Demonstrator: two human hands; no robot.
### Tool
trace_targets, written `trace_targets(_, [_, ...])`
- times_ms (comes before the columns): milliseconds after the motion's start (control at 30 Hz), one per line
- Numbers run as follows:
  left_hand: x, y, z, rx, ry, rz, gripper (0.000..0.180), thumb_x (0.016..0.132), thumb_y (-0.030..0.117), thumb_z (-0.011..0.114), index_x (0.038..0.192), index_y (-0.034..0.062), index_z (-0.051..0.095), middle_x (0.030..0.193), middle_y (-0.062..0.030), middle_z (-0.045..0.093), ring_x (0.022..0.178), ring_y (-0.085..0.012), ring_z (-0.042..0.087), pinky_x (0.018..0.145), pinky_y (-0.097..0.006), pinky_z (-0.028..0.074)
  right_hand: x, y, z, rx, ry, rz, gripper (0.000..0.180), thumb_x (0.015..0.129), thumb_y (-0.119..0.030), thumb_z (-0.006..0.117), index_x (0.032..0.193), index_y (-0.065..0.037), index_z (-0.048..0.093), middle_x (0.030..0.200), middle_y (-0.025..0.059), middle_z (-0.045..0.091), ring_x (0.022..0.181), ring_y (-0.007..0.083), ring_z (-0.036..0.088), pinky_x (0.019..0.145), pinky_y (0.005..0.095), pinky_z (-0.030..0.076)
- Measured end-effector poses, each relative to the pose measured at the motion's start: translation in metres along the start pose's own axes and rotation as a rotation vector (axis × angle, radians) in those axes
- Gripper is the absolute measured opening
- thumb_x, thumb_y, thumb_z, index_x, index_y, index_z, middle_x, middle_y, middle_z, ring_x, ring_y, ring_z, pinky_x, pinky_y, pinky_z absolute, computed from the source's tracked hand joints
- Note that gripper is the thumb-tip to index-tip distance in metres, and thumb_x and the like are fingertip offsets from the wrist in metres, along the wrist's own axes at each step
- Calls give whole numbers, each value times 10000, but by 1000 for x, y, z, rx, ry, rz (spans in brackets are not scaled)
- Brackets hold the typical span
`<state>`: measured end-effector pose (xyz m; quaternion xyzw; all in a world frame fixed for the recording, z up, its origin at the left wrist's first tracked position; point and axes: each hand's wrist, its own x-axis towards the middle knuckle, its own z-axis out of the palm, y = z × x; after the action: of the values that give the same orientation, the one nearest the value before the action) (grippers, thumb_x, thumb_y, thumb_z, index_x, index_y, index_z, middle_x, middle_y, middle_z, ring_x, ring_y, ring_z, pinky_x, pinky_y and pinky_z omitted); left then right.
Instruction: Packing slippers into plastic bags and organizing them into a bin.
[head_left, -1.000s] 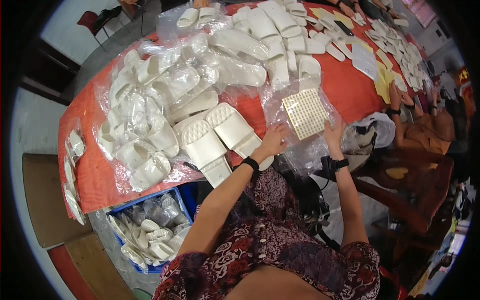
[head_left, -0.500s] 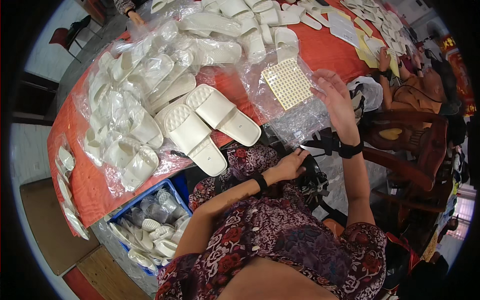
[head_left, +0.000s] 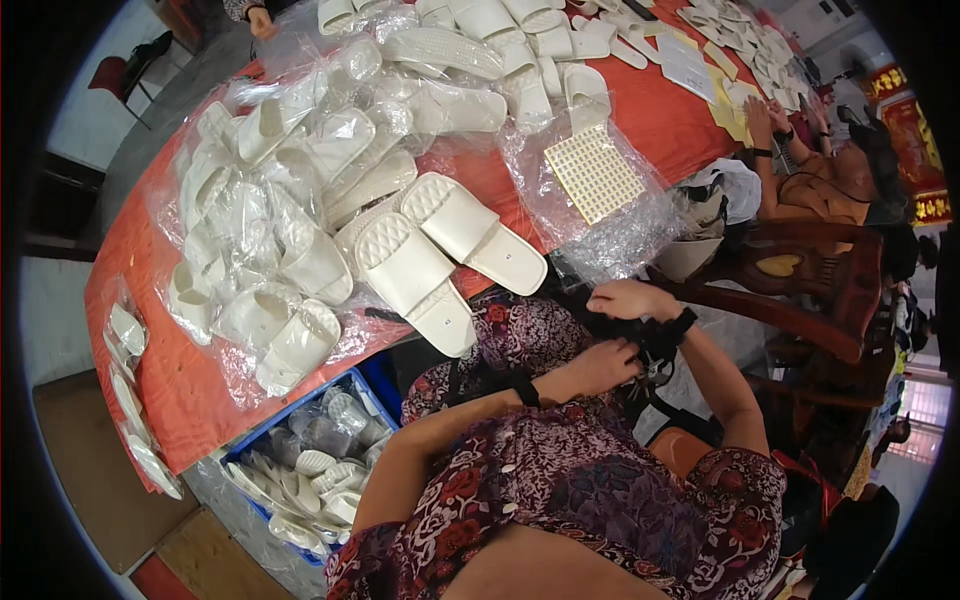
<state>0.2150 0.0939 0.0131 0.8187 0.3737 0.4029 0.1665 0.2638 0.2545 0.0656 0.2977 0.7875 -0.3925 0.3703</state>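
Both hands are low at my lap, beside a black strapped object (head_left: 655,350) with shiny bits whose kind I cannot make out. My left hand (head_left: 600,368) is closed, its fingers curled against the object's near side. My right hand (head_left: 632,299) is bent over its far side with fingers drawn together; their tips are hidden. Beyond them, a yellow-edged sticker sheet (head_left: 595,175) rests on a clear plastic bag (head_left: 630,235) at the table edge. To its left, a pair of cream quilted slippers (head_left: 455,215) lies side by side, toe ends partly overhanging the edge.
Bagged cream slippers (head_left: 330,140) are heaped across the red-covered table (head_left: 135,340). Below it, a blue crate (head_left: 365,400) holds more slippers. A carved wooden chair (head_left: 790,275) stands to the right. Another person's hand (head_left: 762,125) is over yellow papers at far right.
My right hand has left the sticker sheet and come down beside my left hand at the black object. The left fingers have curled in more. The whole view has shifted slightly.
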Motion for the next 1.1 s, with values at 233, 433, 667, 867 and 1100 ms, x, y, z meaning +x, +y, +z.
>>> trace_targets(233, [5,21,5,-107,147,208,155,696,173,564,829,95,578,867,-67,488,781,-222,510,639,-309,455,14,61,71,114,-89,161,299,793,-228,544,963,12,597,762,148,632,588,227,603,563,346,480])
trace_targets(433, [7,28,-13,-73,-7,87,445,669,113,621,1108,128,549,1080,-101,526,893,-263,557,708,-328,479,-29,106,80,-203,-167,463,171,683,-104,582,751,38,646,698,154,649,595,206,631,524,358,487])
trace_targets(667, [-38,-15,-122,-75,56,-420,344,770,87,583,1113,95,559,1111,-98,557,994,-270,558,815,-361,471,-16,118,94,-215,-29,421,272,764,-239,522,790,-1,652,765,172,644,686,302,645,614,415,495])
trace_targets(867, [-104,-28,-208,28,445,-847,297,787,36,572,1084,47,573,1012,-141,587,868,-314,589,747,-360,476,-5,20,49,-390,360,-108,259,810,-282,525,814,-39,616,769,188,606,744,387,579,648,462,459])
trace_targets(1100, [-150,-29,-275,131,679,-1005,315,817,51,572,1130,83,569,1007,-127,607,755,-229,624,665,-307,497,47,-102,8,-45,755,-528,286,793,-137,568,1046,-19,505,981,202,552,892,381,543,745,444,442])
